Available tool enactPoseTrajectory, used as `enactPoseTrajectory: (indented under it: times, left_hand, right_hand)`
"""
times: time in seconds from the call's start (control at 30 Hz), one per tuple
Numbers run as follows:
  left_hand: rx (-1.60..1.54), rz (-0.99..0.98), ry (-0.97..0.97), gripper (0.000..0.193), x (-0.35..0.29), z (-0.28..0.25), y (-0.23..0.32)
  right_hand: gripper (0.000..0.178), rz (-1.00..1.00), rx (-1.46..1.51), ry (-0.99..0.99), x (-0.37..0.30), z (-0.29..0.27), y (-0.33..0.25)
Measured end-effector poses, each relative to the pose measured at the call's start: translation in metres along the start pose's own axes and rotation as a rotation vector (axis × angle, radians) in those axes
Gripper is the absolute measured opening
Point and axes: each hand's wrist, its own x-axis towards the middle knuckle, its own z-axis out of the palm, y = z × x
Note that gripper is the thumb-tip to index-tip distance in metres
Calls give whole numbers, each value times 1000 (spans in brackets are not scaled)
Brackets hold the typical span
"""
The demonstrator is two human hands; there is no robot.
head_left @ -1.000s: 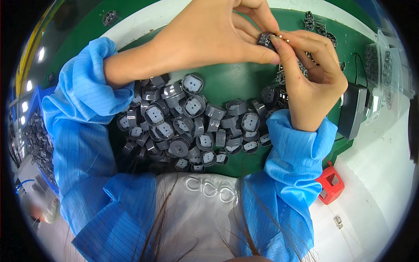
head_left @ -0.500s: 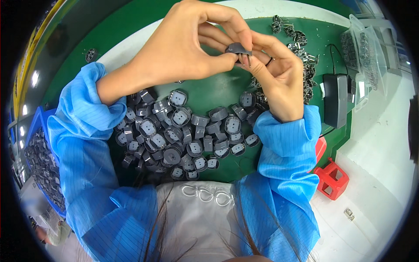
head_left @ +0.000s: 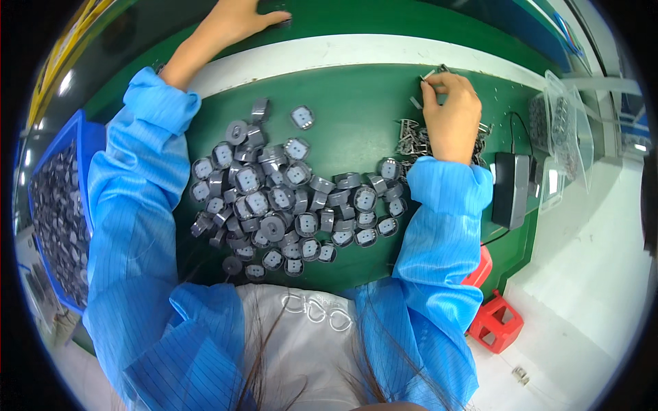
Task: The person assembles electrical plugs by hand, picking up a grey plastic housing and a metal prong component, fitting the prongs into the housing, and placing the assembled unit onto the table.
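One metallic piece (head_left: 428,75) we're pinching between our right fingers (head_left: 449,81); whether our left fingers (head_left: 275,18) are gripping, we can't tell

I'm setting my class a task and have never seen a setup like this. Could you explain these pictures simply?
There is no machine here: someone in blue sleeves works bare-handed. Every picture comes from one wide camera worn on the head, looking down, so straight edges look bent. On the green table lies a heap of grey caps, with metal parts near the right wrist. A blue bin of small parts is at the left. The left hand is beyond the white strip; I cannot tell whether it holds anything. The right hand has its fingertips at a thin pale piece, too small to identify or say if gripped.
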Motion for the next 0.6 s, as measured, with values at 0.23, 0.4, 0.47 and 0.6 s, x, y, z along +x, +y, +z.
enactPoseTrajectory:
  times: [0.23,0.4,0.47,0.6]
  left_hand:
    - [-755,390,-844,45,-17,-17,28]
    - [-747,511,-767,47,-21,10,38]
    - [-749,709,-520,47,-22,10,39]
    - [-775,462,-400,48,-32,7,51]
  right_hand:
    - [12,-120,123,-23,-9,3,-16]
    - [13,-2,173,-99,-14,0,-32]
    - [16,5,200,-81,-16,2,-31]
    - [26,110,221,-127,-16,7,-34]
